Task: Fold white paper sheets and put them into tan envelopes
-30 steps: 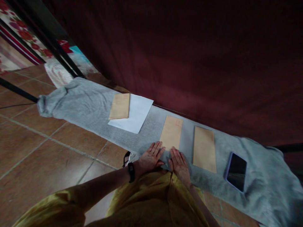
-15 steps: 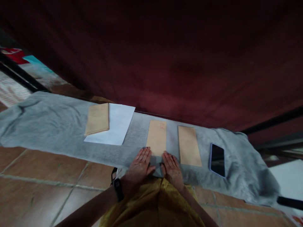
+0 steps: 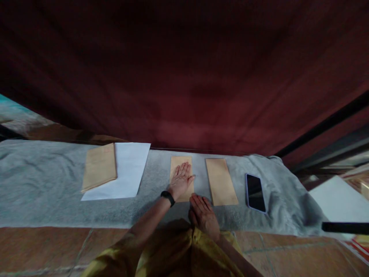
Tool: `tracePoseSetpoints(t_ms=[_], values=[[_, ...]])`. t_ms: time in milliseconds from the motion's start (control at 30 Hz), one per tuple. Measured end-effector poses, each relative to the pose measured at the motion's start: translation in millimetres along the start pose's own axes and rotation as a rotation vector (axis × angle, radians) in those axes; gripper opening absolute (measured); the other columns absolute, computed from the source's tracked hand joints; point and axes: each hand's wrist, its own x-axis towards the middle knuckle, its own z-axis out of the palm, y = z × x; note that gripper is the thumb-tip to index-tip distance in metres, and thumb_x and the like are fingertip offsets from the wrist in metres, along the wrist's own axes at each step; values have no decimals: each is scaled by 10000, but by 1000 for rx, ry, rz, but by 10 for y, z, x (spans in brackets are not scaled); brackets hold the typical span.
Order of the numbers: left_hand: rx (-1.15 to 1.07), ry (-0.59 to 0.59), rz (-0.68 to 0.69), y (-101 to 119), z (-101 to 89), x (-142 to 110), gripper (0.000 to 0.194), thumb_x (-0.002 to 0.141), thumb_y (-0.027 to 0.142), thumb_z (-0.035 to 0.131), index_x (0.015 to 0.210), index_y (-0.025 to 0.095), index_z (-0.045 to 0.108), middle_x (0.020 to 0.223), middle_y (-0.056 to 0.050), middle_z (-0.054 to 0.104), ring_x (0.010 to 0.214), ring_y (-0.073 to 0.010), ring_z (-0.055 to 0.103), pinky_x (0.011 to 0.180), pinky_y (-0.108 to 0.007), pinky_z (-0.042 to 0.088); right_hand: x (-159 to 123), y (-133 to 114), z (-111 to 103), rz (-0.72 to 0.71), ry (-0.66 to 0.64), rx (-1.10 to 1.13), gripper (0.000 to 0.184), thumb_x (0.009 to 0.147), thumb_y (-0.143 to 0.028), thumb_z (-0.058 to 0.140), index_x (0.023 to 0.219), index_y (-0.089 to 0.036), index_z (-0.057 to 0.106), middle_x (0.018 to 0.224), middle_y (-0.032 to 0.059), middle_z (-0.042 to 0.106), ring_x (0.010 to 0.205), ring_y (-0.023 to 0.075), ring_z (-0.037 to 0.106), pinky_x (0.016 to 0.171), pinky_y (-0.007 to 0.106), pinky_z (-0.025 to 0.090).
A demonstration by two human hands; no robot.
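Note:
Straight ahead on the grey cloth lies a tan paper envelope, partly covered by my left hand. That hand rests flat on it, fingers stretched and thumb apart. At the envelope's near right corner is my right hand, its fingers extended and lying low; whether they press on the paper is hard to see. A second tan envelope lies just right of my hands. To the left, a stack of tan envelopes sits on top of white paper.
A phone with a pale purple edge lies on the grey cloth, right of the envelopes. Dark red fabric hangs along the far side. Tiled floor shows at the near side. A white board-like surface stands at the right.
My left hand has moved forward from the envelope's near edge onto its middle. My right hand stays by the near right corner. The view has shifted and turned slightly.

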Motion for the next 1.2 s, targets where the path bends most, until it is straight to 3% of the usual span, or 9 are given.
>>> tracePoseSetpoints(t_ms=[133,300,567,933,1067,1200], values=[[14,-36,-29,-5,0,188,661,1068,497,236,1576,88,343,1650,-146,331,1562,-258,226,1279,-478,174,4,-5,3,7,-18,21,484,1001,-229,463,1472,-136,519,1506,89,562,1369,223,541,1190,428,390],[1,-62,19,-22,-4,163,648,1067,484,265,1574,91,350,1652,-138,329,1561,-256,230,1281,-473,168,7,-11,-8,24,-38,42,500,996,-222,468,1490,-149,500,1519,83,549,1382,224,527,1196,433,386],[-29,-42,110,5,-49,-149,583,1061,503,329,1551,199,417,1639,-57,380,1549,-258,265,1276,-506,173,-17,18,53,2,28,33,491,990,-229,469,1472,-153,525,1479,88,590,1352,227,554,1189,437,390],[1,-13,220,80,-192,-654,560,1062,410,363,1559,153,384,1634,-76,390,1540,-230,288,1271,-474,207,-16,-1,51,4,37,14,467,995,-260,485,1433,-116,564,1452,111,613,1350,232,554,1194,428,381],[30,13,153,109,-187,-823,545,1055,366,360,1562,168,388,1639,-79,377,1532,-232,311,1259,-474,248,-19,-3,38,11,15,12,498,992,-261,511,1477,-146,523,1495,109,571,1382,231,525,1194,431,384],[70,68,-33,111,-166,-1013,553,1043,345,347,1570,181,386,1635,-106,376,1526,-261,327,1235,-508,280,-14,0,37,13,6,21,512,983,-262,531,1484,-156,518,1508,105,559,1388,231,519,1195,432,387]])
